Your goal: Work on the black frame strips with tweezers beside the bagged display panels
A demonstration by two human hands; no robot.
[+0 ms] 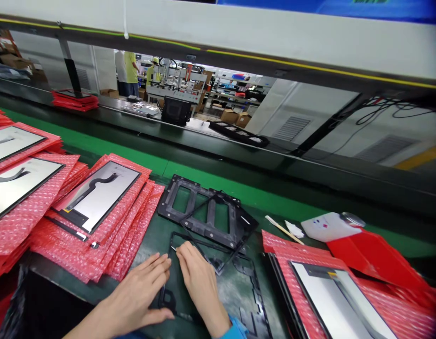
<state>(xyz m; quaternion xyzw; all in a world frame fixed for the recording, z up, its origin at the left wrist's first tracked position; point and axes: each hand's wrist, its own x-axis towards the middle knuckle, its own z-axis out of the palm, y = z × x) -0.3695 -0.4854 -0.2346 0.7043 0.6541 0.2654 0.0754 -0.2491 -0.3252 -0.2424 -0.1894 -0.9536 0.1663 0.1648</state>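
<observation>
A thin black rectangular frame (256, 282) lies on the dark green table in front of me. My left hand (142, 289) rests at its left edge, with the fingers stretched out side by side and the thumb apart. Inside the frame's upper left corner, my right hand (200, 280) is closed in a pinch. A short, bright, thin metal tip (173, 248) sticks out from its fingertips; the rest of that tool is hidden by the fingers. Just beyond the hands sits a black fixture plate (200, 212) with rectangular openings, and another thin black frame leans across it.
Display panels (105, 193) with ribbon cables lie on stacks of red bubble wrap (140, 245) at left. Another panel (337, 301) lies on red wrap at right. Behind it are a white bottle (328, 227) and a cotton swab (283, 229). A shelf (218, 35) hangs overhead.
</observation>
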